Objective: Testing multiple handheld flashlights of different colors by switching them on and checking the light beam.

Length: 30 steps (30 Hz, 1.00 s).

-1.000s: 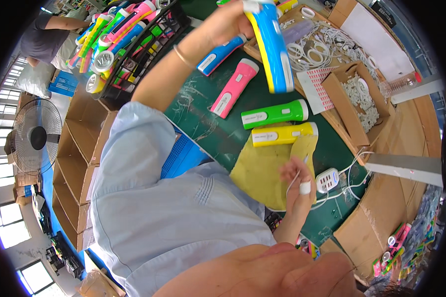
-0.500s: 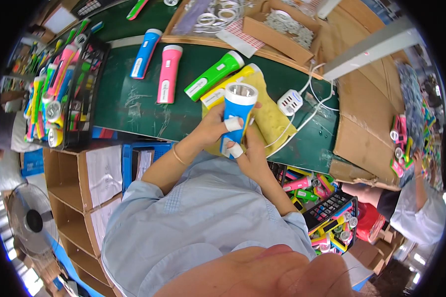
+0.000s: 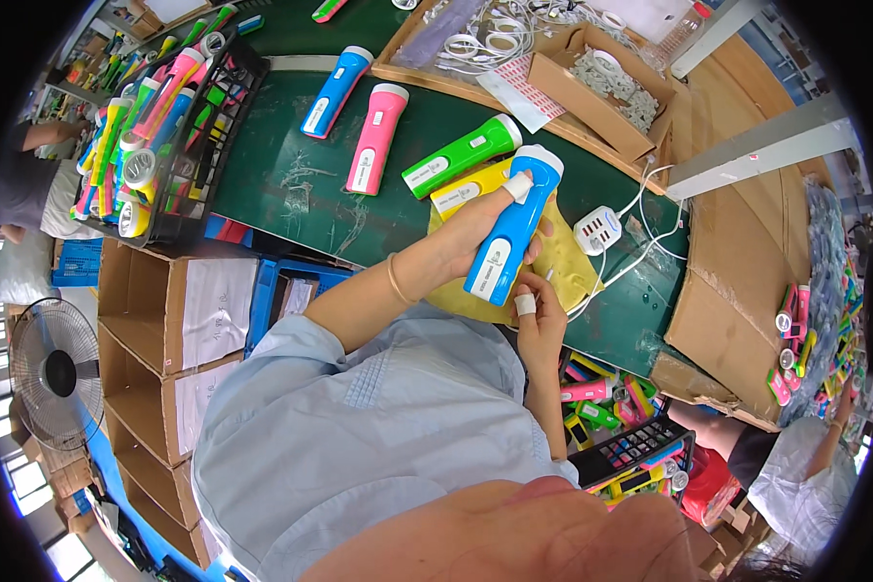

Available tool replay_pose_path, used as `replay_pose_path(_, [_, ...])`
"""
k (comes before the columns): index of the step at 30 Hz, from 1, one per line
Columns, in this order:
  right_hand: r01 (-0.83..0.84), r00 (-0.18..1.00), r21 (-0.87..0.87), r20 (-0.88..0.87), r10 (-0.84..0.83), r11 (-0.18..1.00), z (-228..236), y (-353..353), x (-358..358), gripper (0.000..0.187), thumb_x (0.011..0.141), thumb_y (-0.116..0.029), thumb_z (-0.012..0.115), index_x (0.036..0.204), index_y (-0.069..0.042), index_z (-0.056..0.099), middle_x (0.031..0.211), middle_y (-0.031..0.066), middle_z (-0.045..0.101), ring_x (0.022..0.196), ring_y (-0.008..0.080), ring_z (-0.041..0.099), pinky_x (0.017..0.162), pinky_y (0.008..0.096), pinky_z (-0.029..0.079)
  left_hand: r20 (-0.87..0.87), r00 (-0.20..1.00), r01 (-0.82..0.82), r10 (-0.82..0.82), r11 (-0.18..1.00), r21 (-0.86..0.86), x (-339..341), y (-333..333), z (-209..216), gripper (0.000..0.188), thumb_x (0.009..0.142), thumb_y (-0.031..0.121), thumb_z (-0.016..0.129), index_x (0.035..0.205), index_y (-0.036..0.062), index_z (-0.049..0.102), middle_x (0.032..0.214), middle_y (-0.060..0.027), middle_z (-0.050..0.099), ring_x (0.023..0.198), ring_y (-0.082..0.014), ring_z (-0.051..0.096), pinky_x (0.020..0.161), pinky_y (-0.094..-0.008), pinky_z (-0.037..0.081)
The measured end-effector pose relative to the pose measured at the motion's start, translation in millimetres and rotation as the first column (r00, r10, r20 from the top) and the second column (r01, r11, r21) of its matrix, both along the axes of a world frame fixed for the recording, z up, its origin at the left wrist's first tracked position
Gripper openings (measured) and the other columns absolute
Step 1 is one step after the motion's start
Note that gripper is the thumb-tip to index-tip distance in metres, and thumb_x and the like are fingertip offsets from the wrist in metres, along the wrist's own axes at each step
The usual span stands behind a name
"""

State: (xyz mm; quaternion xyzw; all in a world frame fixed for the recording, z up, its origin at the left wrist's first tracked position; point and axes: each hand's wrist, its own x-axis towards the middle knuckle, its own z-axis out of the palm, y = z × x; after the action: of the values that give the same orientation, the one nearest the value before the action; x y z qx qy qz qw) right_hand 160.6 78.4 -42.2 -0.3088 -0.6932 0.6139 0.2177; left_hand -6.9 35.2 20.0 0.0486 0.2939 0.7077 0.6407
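My left hand (image 3: pixel 473 225) is closed round a blue flashlight (image 3: pixel 502 250), its white-taped thumb on the upper side. The flashlight tilts, white head away from me and a white label strip toward me. Just right of its tail, my right hand (image 3: pixel 545 325) has curled fingers with white tape on one; a small white tip shows there, but what they pinch is unclear. Beneath is a yellow cloth (image 3: pixel 574 267). Beyond the hands lie a yellow flashlight (image 3: pixel 468 188), a green flashlight (image 3: pixel 464 155), a pink flashlight (image 3: pixel 376 141) and another blue flashlight (image 3: pixel 338 92).
A white multi-port charger (image 3: pixel 598 231) with white cables sits on the green table (image 3: pixel 291 209). Black crates of flashlights stand at left (image 3: pixel 199 165) and lower right (image 3: pixel 640 451). A cardboard box of small parts (image 3: pixel 601 89) is at the back. A person (image 3: pixel 795 475) works at right.
The held flashlight has turned, so its head now points away and its labelled side shows. My right hand has come off it and moved right. The view has shifted.
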Motion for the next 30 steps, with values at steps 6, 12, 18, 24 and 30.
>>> replay_pose_path(6, [0.116, 0.993, 0.1, -0.038, -0.113, 0.988, 14, -4, -2, 0.035, 0.09, -0.007, 0.039, 0.125, -0.004, 0.041, 0.064, -0.0034, 0.044, 0.052, 0.0026, 0.037, 0.046, 0.0169, 0.029, -0.096, 0.995, -0.053, 0.038, 0.985, -0.162, 1, 0, -7, 0.029, 0.082, 0.025, 0.051, 0.103, 0.0052, 0.05, 0.079, -0.0112, 0.058, 0.06, -0.0222, 0.058, 0.058, -0.0314, 0.05])
replay_pose_path(12, [0.064, 0.983, -0.328, -0.141, -0.116, 0.942, 38, 30, 6, 0.026, 0.091, -0.017, 0.047, 0.106, 0.002, 0.056, 0.069, -0.0019, 0.05, 0.05, 0.0021, 0.037, 0.043, 0.0155, 0.024, -0.929, 0.359, -0.13, 0.088, 0.991, 0.044, -32, 2, -10, 0.062, 0.079, 0.021, 0.063, 0.125, -0.0009, 0.027, 0.102, -0.0112, 0.05, 0.09, -0.0192, 0.055, 0.076, -0.0308, 0.048])
replay_pose_path(18, [-0.026, 0.971, -0.421, -0.225, -0.077, 0.907, 30, 43, -3, 0.02, 0.083, -0.004, 0.057, 0.101, 0.005, 0.059, 0.086, 0.0053, 0.057, 0.063, 0.0066, 0.046, 0.053, 0.0164, 0.033, -0.977, -0.165, -0.514, -0.132, 0.857, -0.029, -27, 20, -9, 0.096, 0.061, 0.032, 0.077, 0.123, -0.0093, 0.016, 0.112, -0.0298, 0.038, 0.083, -0.0394, 0.057, 0.07, -0.0376, 0.05])
replay_pose_path(24, [0.069, 0.992, 0.379, -0.124, -0.023, 0.923, 38, 36, -23, 0.011, 0.079, -0.001, 0.06, 0.09, -0.001, 0.062, 0.08, 0.0047, 0.059, 0.069, 0.0119, 0.054, 0.062, 0.0229, 0.043, -0.651, 0.754, -0.157, 0.086, 0.986, -0.051, -41, 11, -15, 0.059, 0.077, 0.031, 0.067, 0.114, -0.0038, 0.039, 0.097, -0.0134, 0.054, 0.088, -0.0223, 0.057, 0.075, -0.0337, 0.049])
replay_pose_path(30, [-0.081, 0.993, 0.874, 0.029, 0.114, 0.479, 72, 23, -45, 0.019, 0.067, 0.004, 0.061, 0.084, -0.003, 0.059, 0.077, 0.0095, 0.052, 0.077, 0.0272, 0.052, 0.065, 0.0341, 0.042, -0.501, 0.865, -0.035, 0.004, 0.998, -0.053, -16, -8, -1, 0.042, 0.086, 0.034, 0.054, 0.113, 0.0019, 0.048, 0.099, -0.0105, 0.057, 0.09, -0.0171, 0.057, 0.079, -0.0307, 0.048])
